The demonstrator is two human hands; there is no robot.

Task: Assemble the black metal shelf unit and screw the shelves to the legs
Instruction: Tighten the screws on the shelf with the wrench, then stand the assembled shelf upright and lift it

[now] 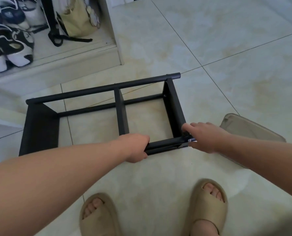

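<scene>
Black metal shelf unit (121,109) lies on its side on the tiled floor (227,48). Left hand (135,148) grips the near leg (165,145). Right hand (205,137) touches the unit's near right corner beside a silvery fastener (191,140); I cannot tell its grip. A loose joint there could let the leg twist free.

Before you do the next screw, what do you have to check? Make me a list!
1. Steady grip: the left hand is curled round the near leg. Ok.
2. The right hand is at the corner where the end shelf meets that leg. Ok.
3. The small silver piece sits straight in its hole. Cannot tell; the hand hides it.
4. The far leg is screwed tight. Cannot tell.
5. The unit rests on the floor, not in the air. Ok.
6. The sandals stand clear of the frame. Ok.
</scene>
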